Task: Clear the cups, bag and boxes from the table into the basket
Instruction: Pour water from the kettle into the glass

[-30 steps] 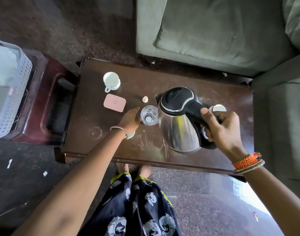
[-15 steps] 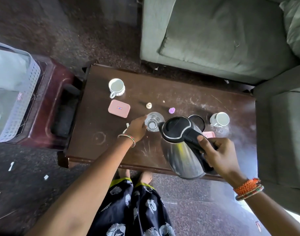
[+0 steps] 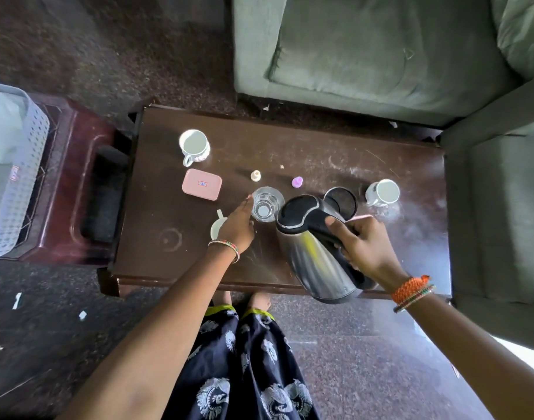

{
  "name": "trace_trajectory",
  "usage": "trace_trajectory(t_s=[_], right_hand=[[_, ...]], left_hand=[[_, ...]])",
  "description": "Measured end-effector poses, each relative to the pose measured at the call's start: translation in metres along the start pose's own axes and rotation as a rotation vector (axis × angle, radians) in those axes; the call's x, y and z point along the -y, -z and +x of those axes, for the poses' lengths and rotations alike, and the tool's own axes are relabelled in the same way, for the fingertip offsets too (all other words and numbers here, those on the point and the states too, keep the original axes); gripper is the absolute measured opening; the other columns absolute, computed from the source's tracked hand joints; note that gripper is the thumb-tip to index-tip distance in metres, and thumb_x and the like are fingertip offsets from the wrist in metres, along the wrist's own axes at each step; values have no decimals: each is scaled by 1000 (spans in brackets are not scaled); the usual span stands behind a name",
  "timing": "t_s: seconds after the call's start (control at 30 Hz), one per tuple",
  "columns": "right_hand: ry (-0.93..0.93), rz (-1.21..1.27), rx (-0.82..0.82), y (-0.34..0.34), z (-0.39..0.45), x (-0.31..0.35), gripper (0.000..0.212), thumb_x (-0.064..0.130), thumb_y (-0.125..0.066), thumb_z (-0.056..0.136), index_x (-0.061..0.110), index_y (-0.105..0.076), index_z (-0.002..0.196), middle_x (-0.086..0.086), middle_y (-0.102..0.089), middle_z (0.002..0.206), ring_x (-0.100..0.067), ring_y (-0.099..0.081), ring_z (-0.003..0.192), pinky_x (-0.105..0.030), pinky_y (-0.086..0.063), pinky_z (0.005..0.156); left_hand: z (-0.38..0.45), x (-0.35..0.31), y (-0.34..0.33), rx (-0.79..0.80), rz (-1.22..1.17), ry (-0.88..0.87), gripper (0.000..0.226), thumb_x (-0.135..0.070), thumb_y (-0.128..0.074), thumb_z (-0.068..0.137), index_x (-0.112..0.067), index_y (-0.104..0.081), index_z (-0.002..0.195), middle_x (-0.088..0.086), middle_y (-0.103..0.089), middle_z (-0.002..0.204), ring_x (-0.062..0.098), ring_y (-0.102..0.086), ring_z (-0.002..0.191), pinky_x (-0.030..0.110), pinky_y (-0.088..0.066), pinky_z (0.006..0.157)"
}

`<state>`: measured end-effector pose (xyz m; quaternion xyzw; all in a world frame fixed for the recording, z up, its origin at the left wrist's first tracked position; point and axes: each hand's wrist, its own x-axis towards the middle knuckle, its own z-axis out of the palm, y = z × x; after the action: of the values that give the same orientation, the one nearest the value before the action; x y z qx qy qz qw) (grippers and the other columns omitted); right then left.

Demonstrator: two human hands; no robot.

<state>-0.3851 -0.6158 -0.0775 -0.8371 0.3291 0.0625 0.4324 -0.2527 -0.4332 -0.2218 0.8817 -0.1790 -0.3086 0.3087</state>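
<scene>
My right hand (image 3: 361, 242) grips the black handle of a steel kettle (image 3: 317, 250), held tilted above the dark wooden table (image 3: 305, 140) with its spout toward a clear glass (image 3: 265, 204). My left hand (image 3: 238, 224) touches the glass's left side, fingers around it. A white cup (image 3: 194, 145) stands at the far left, another white cup (image 3: 382, 192) at the right. A pink box (image 3: 201, 184) lies beside the glass; a second pink box (image 3: 362, 217) peeks out behind my right hand. A third white cup (image 3: 216, 227) is partly hidden under my left hand. The white basket (image 3: 20, 165) sits far left.
The kettle's round black base (image 3: 341, 201) sits on the table behind the kettle. Two tiny items, cream (image 3: 255, 175) and purple (image 3: 297, 181), lie mid-table. The basket rests on a maroon stool (image 3: 77, 183). A green sofa (image 3: 365, 50) borders the table's far and right sides.
The kettle was lifted off its base, swung toward me and tilted toward the glass. My left hand stayed at the glass.
</scene>
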Motion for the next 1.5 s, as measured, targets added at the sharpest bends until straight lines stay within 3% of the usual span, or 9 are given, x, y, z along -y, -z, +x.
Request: trace_trajectory(t_s=[0.2, 0.37, 0.53, 0.67, 0.87, 1.5], right_hand=[[-76, -41, 38, -5, 9, 17, 63, 51, -57, 87, 0, -55, 50, -7, -51, 39, -14, -44, 32, -43, -47, 47], [-145, -117, 60, -10, 15, 29, 66, 57, -55, 85, -3, -61, 57, -6, -57, 41, -12, -48, 28, -39, -53, 47], [-174, -162, 87, -14, 19, 34, 69, 56, -55, 85, -9, -59, 61, -8, -54, 41, -15, -45, 28, -27, -44, 36], [-207, -108, 105, -13, 21, 38, 60, 54, -56, 86, 4, -55, 52, -1, -49, 34, -13, -43, 26, -20, -38, 32], [-187, -97, 126, -13, 26, 50, 54, 51, -54, 86, 6, -52, 57, -7, -51, 44, -16, -44, 32, -21, -39, 34], [-168, -172, 122, -5, 30, 60, 58, 53, -55, 84, 5, -53, 52, -1, -48, 34, -17, -45, 28, -21, -39, 33]], left_hand=[[3, 2, 8, 39, 96, -48, 62, 3, -41, 89, -15, -23, 146, 4, -30, 154, 20, -32, 140, 25, -25, 112], [-2, 6, 9, 48, 94, -65, 67, 7, -39, 88, -17, -21, 147, 1, -28, 155, 20, -31, 140, 28, -29, 111], [-4, 8, 9, 21, 78, -73, 62, 2, -40, 91, -21, -25, 146, 1, -34, 152, 20, -37, 137, 31, -34, 108], [-2, 8, 12, 26, 79, -48, 58, -3, -41, 93, -23, -26, 146, 4, -38, 150, 21, -37, 137, 33, -37, 106], [-2, 8, 13, 36, 86, -31, 59, -3, -41, 93, -24, -26, 146, 5, -40, 148, 23, -39, 135, 31, -37, 104], [-3, 9, 10, 29, 77, -22, 59, -3, -42, 93, -20, -25, 146, 5, -41, 148, 23, -40, 134, 27, -32, 101]])
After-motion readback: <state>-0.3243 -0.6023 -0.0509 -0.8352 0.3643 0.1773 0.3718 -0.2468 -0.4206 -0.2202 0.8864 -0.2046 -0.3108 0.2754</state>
